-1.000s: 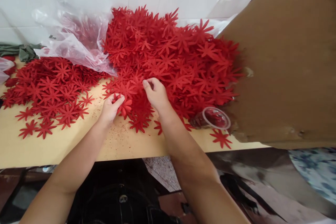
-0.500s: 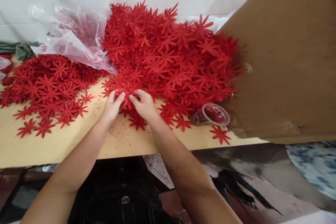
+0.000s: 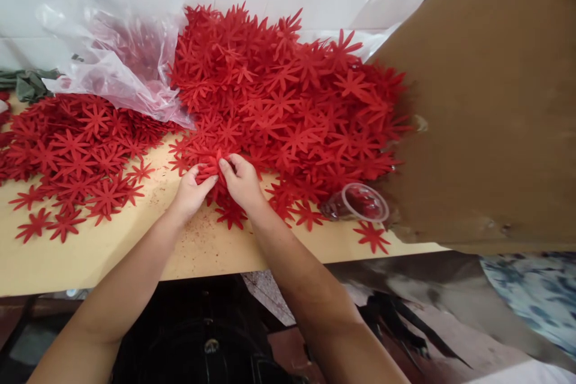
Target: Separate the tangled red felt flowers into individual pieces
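My left hand (image 3: pixel 193 191) and my right hand (image 3: pixel 239 179) are close together at the near edge of a large heap of red star-shaped cutouts (image 3: pixel 279 102). Both pinch a red flower-like piece (image 3: pixel 211 169) between thumbs and fingers; its layers cannot be told apart. My right thumb lies on top of it, my left thumb along its near side. Loose red cutouts lie just under and beside the hands, one of them (image 3: pixel 231 213) at the right wrist. A second, flatter heap of the same cutouts (image 3: pixel 74 153) spreads out on the left.
A clear plastic bag (image 3: pixel 130 66) lies between the heaps at the back. On the right a clear plastic cup (image 3: pixel 365 203) rests on its side near a brown board (image 3: pixel 486 114). The pale yellow table (image 3: pixel 198 258) has red crumbs near its front edge.
My left thumb has shifted down along the piece, while my right thumb has moved onto its top. The whole view has shifted slightly.
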A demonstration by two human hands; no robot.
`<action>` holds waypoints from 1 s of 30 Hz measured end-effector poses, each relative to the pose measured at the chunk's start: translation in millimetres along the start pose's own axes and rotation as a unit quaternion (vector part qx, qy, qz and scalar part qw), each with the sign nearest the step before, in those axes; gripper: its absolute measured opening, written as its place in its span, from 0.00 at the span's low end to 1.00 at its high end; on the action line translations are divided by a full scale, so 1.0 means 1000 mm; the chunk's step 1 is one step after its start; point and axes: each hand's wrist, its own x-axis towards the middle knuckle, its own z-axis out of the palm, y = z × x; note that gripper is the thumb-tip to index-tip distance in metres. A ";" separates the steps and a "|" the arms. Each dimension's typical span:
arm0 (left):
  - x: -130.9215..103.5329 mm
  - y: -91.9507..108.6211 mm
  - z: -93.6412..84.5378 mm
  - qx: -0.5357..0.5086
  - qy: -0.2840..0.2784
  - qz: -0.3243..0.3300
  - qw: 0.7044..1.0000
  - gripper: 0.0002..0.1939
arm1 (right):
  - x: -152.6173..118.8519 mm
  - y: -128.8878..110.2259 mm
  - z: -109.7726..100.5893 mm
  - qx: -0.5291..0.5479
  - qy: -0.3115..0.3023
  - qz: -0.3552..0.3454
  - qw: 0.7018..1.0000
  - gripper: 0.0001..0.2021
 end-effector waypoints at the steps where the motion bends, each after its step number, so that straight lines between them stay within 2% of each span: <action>1: 0.000 0.000 0.000 -0.005 0.002 -0.003 1.000 0.12 | 0.000 0.000 0.000 -0.007 0.011 0.005 1.000 0.14; 5: 0.000 -0.001 -0.001 -0.019 -0.012 -0.013 1.000 0.10 | 0.006 -0.001 -0.007 0.007 0.067 0.019 0.998 0.17; 9: 0.000 -0.001 -0.002 -0.017 0.002 -0.008 1.000 0.10 | 0.018 -0.004 -0.017 0.068 0.079 0.034 0.994 0.11; 12: 0.000 -0.002 -0.003 -0.017 0.007 0.003 1.000 0.12 | 0.025 -0.008 -0.020 0.068 0.091 0.062 0.992 0.10; 19: 0.001 -0.001 -0.006 -0.016 0.015 0.014 1.000 0.15 | 0.032 -0.014 -0.018 0.019 0.116 0.015 0.993 0.20; 22: 0.002 -0.001 -0.006 -0.015 0.014 0.016 1.000 0.16 | 0.037 -0.013 -0.018 0.016 0.130 -0.003 0.991 0.19; 26: 0.003 -0.001 -0.005 -0.023 0.014 0.019 0.999 0.16 | 0.043 -0.008 -0.018 0.033 0.099 -0.024 0.994 0.06; 30: 0.004 0.000 -0.007 -0.018 0.030 0.028 0.999 0.16 | 0.047 -0.001 -0.019 0.006 0.040 -0.050 0.998 0.13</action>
